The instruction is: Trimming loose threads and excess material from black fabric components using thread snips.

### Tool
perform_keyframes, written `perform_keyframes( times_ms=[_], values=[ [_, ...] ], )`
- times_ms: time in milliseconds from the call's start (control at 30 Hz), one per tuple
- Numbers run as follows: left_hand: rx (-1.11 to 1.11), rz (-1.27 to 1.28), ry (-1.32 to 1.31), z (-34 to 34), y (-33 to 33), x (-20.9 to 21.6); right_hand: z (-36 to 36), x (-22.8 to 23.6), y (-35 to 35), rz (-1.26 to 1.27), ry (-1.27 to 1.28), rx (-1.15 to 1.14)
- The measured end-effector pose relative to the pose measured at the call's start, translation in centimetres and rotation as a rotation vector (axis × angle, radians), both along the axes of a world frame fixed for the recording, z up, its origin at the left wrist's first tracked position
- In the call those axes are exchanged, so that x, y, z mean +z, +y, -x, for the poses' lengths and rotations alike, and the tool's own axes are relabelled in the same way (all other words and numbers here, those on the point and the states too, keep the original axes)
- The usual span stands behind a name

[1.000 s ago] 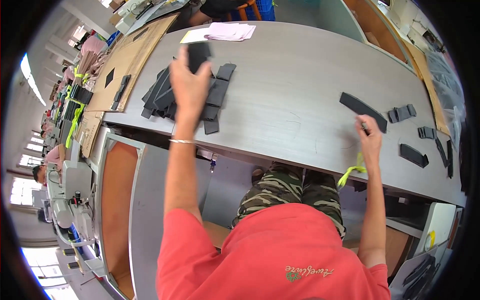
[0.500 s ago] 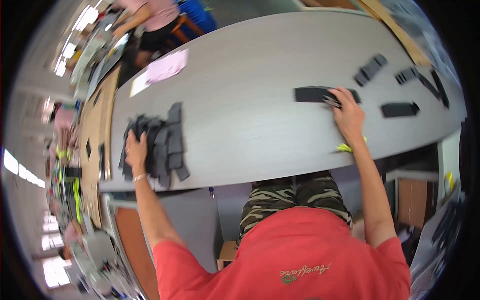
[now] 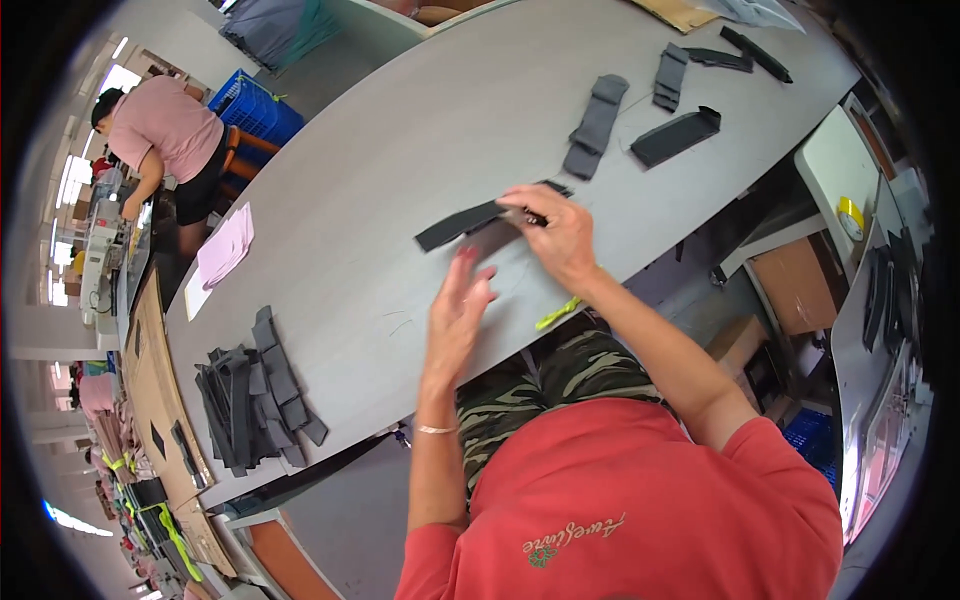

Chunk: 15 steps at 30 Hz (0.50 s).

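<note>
The right hand [image 3: 563, 242] is over the middle of the grey, smooth-topped desk [image 3: 370, 200], toward its near edge, its grip closed around a small dark object [image 3: 537, 218] whose kind is hard to make out, with the fingertips on a long, flat, black fabric strip [image 3: 455, 226]. That strip lies aslant, one end pointing to the desk's left edge and the other passing behind the right hand. The left hand [image 3: 456, 325] is just beside it on the near side, its grip loosely open and holding nothing, the fingers blurred, so contact with the strip cannot be told. A bright yellow-green band [image 3: 557, 314] shows at the near edge, below the right wrist. Toward the right end of the desk are a folded dark grey fabric piece [image 3: 597, 125], a shorter folded grey piece [image 3: 670, 77], a wide black fabric band [image 3: 675, 137] near the near edge, and two narrow black strips [image 3: 757, 55] close to the right edge. In the near left corner sits a heap of dark grey fabric strips [image 3: 234, 400], overlapping at various angles. By the far edge on the left, a stack of pink paper sheets [image 3: 228, 248] partly covers a white sheet [image 3: 196, 298].
</note>
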<state>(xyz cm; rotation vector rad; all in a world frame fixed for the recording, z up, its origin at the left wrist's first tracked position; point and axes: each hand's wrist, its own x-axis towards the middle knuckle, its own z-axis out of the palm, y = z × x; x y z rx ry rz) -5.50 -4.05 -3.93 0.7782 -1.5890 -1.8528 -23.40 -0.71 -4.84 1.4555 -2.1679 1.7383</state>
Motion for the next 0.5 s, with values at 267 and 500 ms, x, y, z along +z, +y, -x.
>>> perform_keyframes(
  times_ms=[267, 500],
  values=[
    [0.101, -0.377, 0.435, 4.3, -1.0, -1.9, -1.5, 1.1, 4.4, -0.103, -0.486, 0.483],
    [0.250, -0.367, 0.434, 3.1, -1.1, -1.1, 3.4, 3.1, 7.3, -0.314, 0.054, 0.145]
  ],
)
